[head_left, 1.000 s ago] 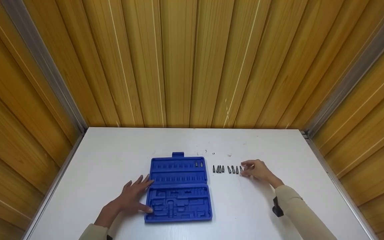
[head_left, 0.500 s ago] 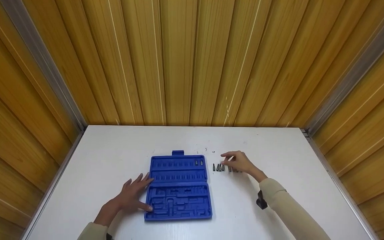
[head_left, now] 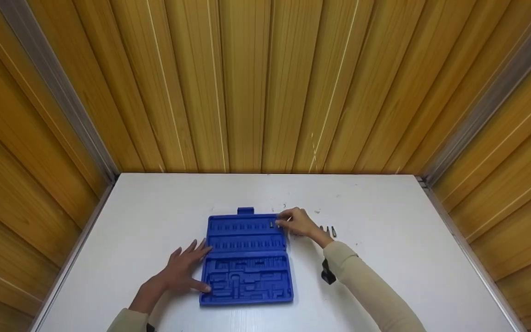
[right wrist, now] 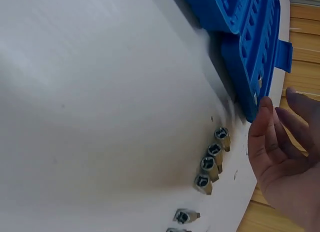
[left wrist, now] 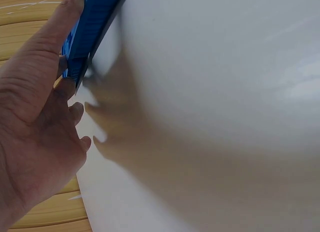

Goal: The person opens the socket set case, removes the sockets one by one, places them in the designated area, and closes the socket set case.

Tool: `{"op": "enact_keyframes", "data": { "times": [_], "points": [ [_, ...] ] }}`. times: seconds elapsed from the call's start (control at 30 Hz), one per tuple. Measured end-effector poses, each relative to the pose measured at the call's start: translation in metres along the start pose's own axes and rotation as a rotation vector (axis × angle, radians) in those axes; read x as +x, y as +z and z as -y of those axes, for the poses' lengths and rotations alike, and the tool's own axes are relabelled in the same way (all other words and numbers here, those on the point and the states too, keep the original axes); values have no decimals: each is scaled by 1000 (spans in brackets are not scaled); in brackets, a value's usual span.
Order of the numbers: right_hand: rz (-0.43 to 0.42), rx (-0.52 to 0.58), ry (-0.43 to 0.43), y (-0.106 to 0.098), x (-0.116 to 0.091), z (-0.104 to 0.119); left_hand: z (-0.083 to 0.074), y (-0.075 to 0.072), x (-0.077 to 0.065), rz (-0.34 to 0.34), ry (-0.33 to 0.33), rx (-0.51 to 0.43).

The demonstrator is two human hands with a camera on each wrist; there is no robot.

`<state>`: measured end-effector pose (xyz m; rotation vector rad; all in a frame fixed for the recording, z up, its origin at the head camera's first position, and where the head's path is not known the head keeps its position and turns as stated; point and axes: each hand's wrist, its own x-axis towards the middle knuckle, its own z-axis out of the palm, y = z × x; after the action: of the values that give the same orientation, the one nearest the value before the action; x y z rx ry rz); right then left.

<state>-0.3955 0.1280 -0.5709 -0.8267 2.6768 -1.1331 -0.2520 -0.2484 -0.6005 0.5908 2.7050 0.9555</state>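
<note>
A blue plastic tool case [head_left: 247, 280] lies unfolded on the white table, with moulded slots in both halves. My left hand [head_left: 180, 272] rests at its left edge, fingers spread, with the thumb on the lower half. My right hand [head_left: 300, 222] is at the upper right corner, thumb tip close to two small metal bit sockets [head_left: 271, 225] seated in the top row. In the right wrist view, thumb and index finger stand apart, with nothing seen between them. Several more bit sockets [right wrist: 208, 165] lie to the right of the case, partly hidden by that hand in the head view.
The white table [head_left: 164, 198] runs back to a wood-patterned panel wall [head_left: 265, 92], with similar walls at both sides. A latch tab [head_left: 245, 210] sticks out from the case's far edge. Small dark specks [head_left: 317, 211] dot the table behind the bit sockets.
My right hand has moved left from the far-right end of the bit socket row, over the row, to the case's upper right corner. My left hand has stayed in place.
</note>
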Motion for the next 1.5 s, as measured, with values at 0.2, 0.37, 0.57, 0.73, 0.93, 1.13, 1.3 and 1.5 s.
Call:
{"op": "enact_keyframes", "data": {
  "times": [0.2,0.37,0.57,0.73,0.93,1.13,1.3,1.5],
  "points": [
    [-70,-39,-26,17,2,-1,-1,3,1,14,-12,-4],
    [-158,-92,-10,26,6,-7,-2,4,1,16,-18,-3],
    [-141,-125,171,29,6,9,-3,5,1,22,-11,-2],
    [-71,-147,240,28,8,17,-1,4,-1,14,3,-15],
    [-18,-161,212,27,13,20,3,2,1,-2,2,-4],
    [-4,-190,223,29,13,25,2,-2,1,13,-11,6],
    [-25,-121,136,28,11,23,2,-2,1,14,-9,7],
    [10,33,106,23,9,16,1,-1,2,18,-6,21]
  ]
}}
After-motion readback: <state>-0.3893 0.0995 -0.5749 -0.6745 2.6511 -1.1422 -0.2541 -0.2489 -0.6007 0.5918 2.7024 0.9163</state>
